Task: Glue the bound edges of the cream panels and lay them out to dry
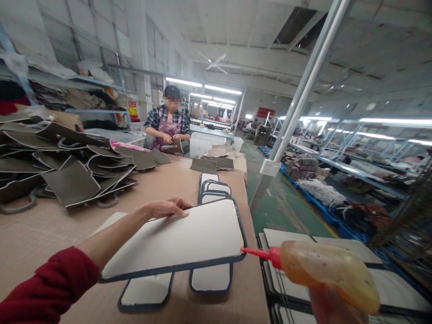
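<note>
My left hand (pixel 168 208) grips the far edge of a white panel (pixel 195 236) with a dark rim, its thumb resting on the white face. The panel is tilted over the table. In my right hand (pixel 332 299) is a squeeze bottle (pixel 324 267) of amber liquid, lying nearly level. Its red nozzle (pixel 259 253) points left, and the tip meets the panel's near right corner. A thin yellowish line (pixel 238 218) runs along the panel's right edge. Two smaller white pieces (pixel 146 290) with dark rims show beneath the panel. The fingers under the bottle are partly hidden.
A pile of grey-brown bag pieces (pixel 74 166) covers the table's left side. Beyond the panel lie several small rimmed pieces (pixel 216 186). Stacked panels (pixel 286 236) stand low at right, past the table edge. A metal post (pixel 286 130) rises there. Across the table, a person (pixel 168 121) handles a piece.
</note>
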`<state>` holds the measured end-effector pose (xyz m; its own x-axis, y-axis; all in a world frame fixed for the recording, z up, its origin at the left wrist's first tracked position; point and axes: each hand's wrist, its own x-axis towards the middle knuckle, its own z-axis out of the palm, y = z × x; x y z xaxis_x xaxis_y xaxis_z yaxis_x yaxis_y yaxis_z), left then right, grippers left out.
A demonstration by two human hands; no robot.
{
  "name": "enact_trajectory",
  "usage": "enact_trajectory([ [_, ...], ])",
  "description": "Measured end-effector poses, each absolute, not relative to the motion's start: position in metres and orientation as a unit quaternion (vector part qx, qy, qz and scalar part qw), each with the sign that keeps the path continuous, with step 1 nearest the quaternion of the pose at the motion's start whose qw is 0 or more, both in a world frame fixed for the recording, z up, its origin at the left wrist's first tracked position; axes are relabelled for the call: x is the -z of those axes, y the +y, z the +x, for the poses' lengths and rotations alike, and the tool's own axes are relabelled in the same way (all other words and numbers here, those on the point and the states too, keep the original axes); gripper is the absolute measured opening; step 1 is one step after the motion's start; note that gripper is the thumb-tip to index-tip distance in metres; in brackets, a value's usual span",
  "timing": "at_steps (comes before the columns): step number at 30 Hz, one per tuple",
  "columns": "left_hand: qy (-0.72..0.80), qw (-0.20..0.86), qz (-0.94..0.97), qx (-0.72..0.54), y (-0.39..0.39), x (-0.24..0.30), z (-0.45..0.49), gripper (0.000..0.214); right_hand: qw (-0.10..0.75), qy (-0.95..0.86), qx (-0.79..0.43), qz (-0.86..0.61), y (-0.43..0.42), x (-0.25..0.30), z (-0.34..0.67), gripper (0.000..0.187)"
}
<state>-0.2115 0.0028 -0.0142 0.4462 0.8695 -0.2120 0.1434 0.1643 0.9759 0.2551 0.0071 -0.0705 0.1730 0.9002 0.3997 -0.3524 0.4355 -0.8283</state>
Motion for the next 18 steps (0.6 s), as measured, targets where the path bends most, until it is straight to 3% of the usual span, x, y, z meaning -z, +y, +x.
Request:
enact_trajectory([
  [8, 0.429, 0.639, 0.549, -0.326, 0.001, 0.034, -0.201, 0.054, 0.753, -0.490, -0.316, -0.304, 0.007, 0.079, 0.245, 0.057],
  [13, 0.429, 0.648, 0.528, -0.343, 0.000, 0.042, -0.195, 0.054, 0.773, -0.462, -0.343, -0.266, 0.008, 0.081, 0.240, 0.070],
  [18, 0.428, 0.657, 0.507, -0.358, 0.000, 0.050, -0.188, 0.054, 0.774, -0.480, -0.315, -0.267, 0.008, 0.075, 0.233, 0.040],
])
